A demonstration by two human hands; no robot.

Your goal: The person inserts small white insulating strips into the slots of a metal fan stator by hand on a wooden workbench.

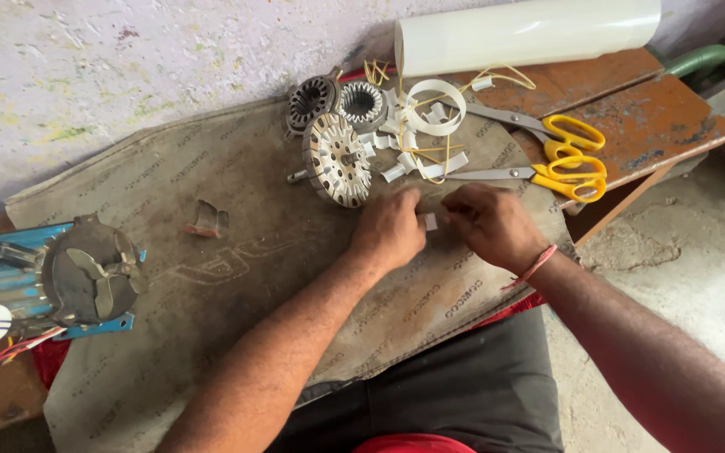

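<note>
Forearms come in from the bottom edge over a dark cloth lap and meet on a worn grey-brown mat, a stiff, scuffed sheet with faint printed lettering and a ragged left corner. The left hand and right hand rest knuckles-up on it, close together, a red thread band on the right wrist. Between them sits a small white paper strip, flat and stiff-looking; the fingertips of both hands are curled together and pinched onto its two ends, so only its middle shows.

Just beyond the left hand lies a round metal stator core, silvery, laminated, with slotted teeth around its rim and a short shaft sticking out, tilted on edge. Behind it sit two smaller toothed rings, one dark, one pale. To their right is a litter of cut white strips, one curled into a loop, mixed with thin yellow strands. Yellow-handled scissors, two pairs, lie on a chipped, rust-orange wooden board. Farthest off, a smooth, translucent white roll lies along the wall. At far left stands a grey motor housing on a blue frame.
</note>
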